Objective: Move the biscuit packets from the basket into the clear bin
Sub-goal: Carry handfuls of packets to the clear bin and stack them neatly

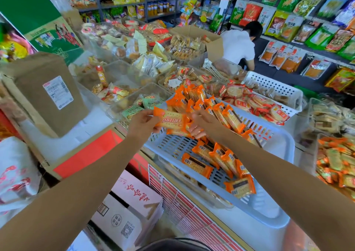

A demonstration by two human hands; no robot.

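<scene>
Orange biscuit packets (170, 119) in tight pinch of left hand (141, 123) and right hand (199, 123).

1. The held biscuit packet (170, 119) bore white Chinese characters across its orange front, mirror-reversed; they seemed to read 苏打饼干, though not with certainty.
2. The packets (197, 164) lying in the basket (284, 141) each showed a white barcode patch, with digits too small to read.
3. The cardboard box (134, 199) on the floor carried red brush-style Chinese characters, also reversed, plus a round stamp, a barcode and a QR code; none could be read.
4. The white label (58, 92) on the brown box (38, 74) held fine print, illegible.
5. The hanging snack bags (249, 13) carried print too blurred to read.
</scene>
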